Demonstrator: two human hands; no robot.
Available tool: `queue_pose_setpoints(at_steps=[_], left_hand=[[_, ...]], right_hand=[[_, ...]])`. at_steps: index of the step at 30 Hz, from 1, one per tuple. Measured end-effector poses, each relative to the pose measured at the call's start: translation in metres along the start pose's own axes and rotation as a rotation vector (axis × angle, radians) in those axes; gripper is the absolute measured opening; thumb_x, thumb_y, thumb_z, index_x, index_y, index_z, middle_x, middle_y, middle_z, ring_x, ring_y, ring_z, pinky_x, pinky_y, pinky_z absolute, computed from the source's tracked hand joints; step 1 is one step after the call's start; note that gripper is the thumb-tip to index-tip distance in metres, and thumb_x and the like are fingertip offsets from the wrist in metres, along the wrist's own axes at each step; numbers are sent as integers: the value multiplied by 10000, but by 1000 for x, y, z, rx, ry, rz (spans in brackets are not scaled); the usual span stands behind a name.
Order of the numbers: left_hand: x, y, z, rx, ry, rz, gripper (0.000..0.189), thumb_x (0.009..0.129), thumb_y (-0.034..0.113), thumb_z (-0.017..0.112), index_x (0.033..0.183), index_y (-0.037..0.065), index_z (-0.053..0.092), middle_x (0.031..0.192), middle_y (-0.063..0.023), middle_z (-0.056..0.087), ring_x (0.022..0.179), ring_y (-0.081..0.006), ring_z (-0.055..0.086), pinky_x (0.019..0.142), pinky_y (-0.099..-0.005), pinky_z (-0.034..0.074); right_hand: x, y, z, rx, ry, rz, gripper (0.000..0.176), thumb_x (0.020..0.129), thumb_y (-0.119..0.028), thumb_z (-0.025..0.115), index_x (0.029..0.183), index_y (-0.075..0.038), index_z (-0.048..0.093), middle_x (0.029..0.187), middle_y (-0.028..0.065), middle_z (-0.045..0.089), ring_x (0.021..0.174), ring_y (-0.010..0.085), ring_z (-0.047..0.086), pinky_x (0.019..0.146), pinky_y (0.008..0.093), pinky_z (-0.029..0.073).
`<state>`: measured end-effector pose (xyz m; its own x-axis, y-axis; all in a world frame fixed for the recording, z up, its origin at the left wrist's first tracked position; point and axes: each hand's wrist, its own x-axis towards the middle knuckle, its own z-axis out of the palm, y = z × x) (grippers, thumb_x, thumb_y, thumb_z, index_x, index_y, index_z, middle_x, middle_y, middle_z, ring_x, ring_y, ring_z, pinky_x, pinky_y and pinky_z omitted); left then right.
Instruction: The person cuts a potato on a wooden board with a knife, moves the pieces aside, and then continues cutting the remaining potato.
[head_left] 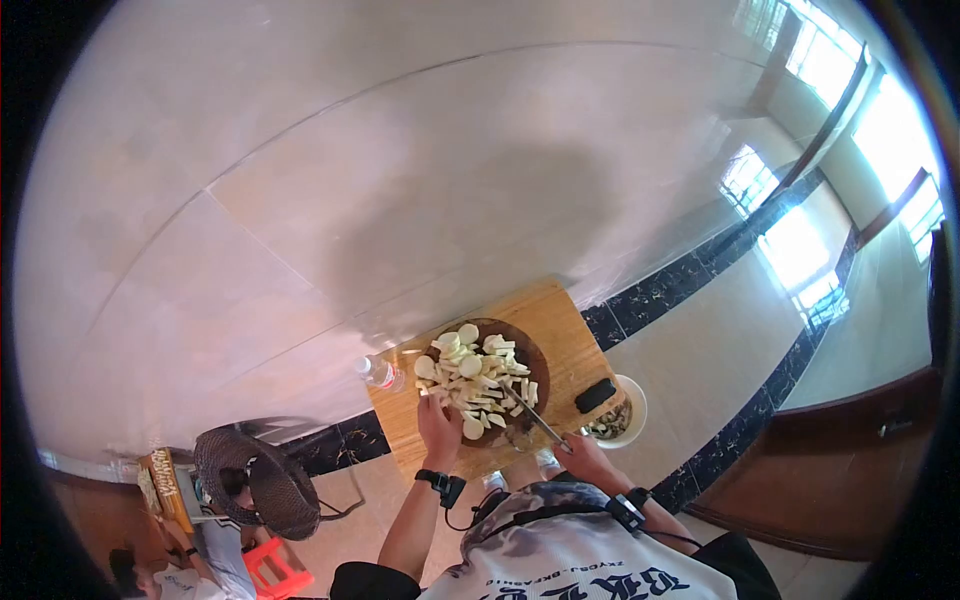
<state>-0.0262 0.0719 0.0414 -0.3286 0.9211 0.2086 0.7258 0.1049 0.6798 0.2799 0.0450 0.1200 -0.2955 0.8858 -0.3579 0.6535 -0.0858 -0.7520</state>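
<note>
On a wooden table [575, 345] lies a round dark board [535, 360], heaped with pale cut pieces and round slices [468, 366]. My right hand [585, 459] is closed round the handle of a knife [537, 418], whose blade reaches into the pieces on the board's right side. At the near left edge of the heap, my left hand [438, 425] touches the pieces; its fingertips are partly hidden, so what it grips, if anything, is unclear.
A clear bottle [381, 373] stands at the table's left edge. A black object [595, 395] lies at its right, beside a white bowl [636, 413] on the floor. At lower left are a dark basket [285, 490], a red stool [280, 572] and another person [180, 580].
</note>
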Motion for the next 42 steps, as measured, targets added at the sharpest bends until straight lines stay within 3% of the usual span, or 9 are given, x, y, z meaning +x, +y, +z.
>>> queue_pose_setpoints(at_steps=[5, 8, 11, 14, 20, 24, 27, 31, 42], left_hand=[[2, -5, -15, -24, -61, -52, 227, 788, 40, 614, 1014, 26, 601, 997, -195, 615, 917, -399, 607, 754, -480, 494], [5, -29, 0, 86, -144, -108, 90, 758, 53, 626, 835, 40, 581, 780, -177, 605, 753, -387, 611, 642, -487, 467], [10, -14, -10, 213, -416, -392, 155, 779, 88, 621, 927, 44, 612, 853, -168, 617, 896, -420, 622, 763, -511, 502], [8, -20, -6, 235, -286, -372, 149, 790, 60, 594, 936, 46, 618, 860, -182, 617, 890, -420, 632, 759, -512, 514], [103, -30, 10, 320, 37, 110, 169, 811, 5, 559, 946, 8, 660, 852, -211, 645, 832, -427, 651, 740, -510, 543], [158, -58, 27, 519, -169, 8, 164, 834, 60, 565, 803, 8, 718, 882, -232, 704, 862, -418, 688, 774, -492, 562], [174, -98, 56, 534, -290, -8, 170, 825, 49, 571, 853, 5, 733, 919, -240, 712, 902, -403, 699, 782, -486, 570], [182, -87, 51, 643, -441, -53, 134, 799, 10, 653, 889, 15, 752, 956, -227, 724, 956, -395, 704, 839, -465, 577], [186, -98, 54, 716, -401, -72, 105, 826, 35, 682, 894, 15, 760, 944, -223, 726, 913, -377, 718, 764, -435, 599]], right_hand=[[4, 0, 3, 14, -74, 72, 305, 902, -298, 646, 915, 7, 654, 829, 266, 661, 811, 474, 642, 721, 518, 502], [8, 19, 16, 9, 18, -156, 315, 900, -304, 645, 913, 11, 654, 827, 270, 659, 811, 473, 642, 722, 515, 505], [6, 5, 8, 81, 40, -217, 322, 900, -306, 645, 902, 15, 649, 819, 277, 655, 808, 474, 641, 716, 518, 504], [4, -3, 2, 11, -5, -80, 321, 900, -304, 648, 892, 17, 644, 816, 280, 652, 804, 474, 641, 711, 524, 501], [1, -4, 3, -1, -53, 10, 323, 907, -312, 648, 882, 10, 645, 782, 260, 662, 774, 463, 655, 691, 509, 517], [-3, 27, 21, -4, -98, 17, 325, 918, -329, 616, 994, -14, 648, 811, 300, 661, 779, 508, 646, 707, 574, 523], [-9, 43, 25, -76, -46, -20, 308, 910, -318, 650, 908, -11, 661, 801, 239, 688, 778, 429, 682, 700, 492, 536], [-17, 44, 16, -16, -16, 57, 324, 922, -314, 622, 917, 10, 639, 774, 299, 654, 753, 503, 648, 694, 570, 518], [-13, 31, 1, 23, 57, 154, 289, 912, -278, 644, 973, 3, 668, 799, 280, 672, 772, 465, 673, 692, 528, 535]])
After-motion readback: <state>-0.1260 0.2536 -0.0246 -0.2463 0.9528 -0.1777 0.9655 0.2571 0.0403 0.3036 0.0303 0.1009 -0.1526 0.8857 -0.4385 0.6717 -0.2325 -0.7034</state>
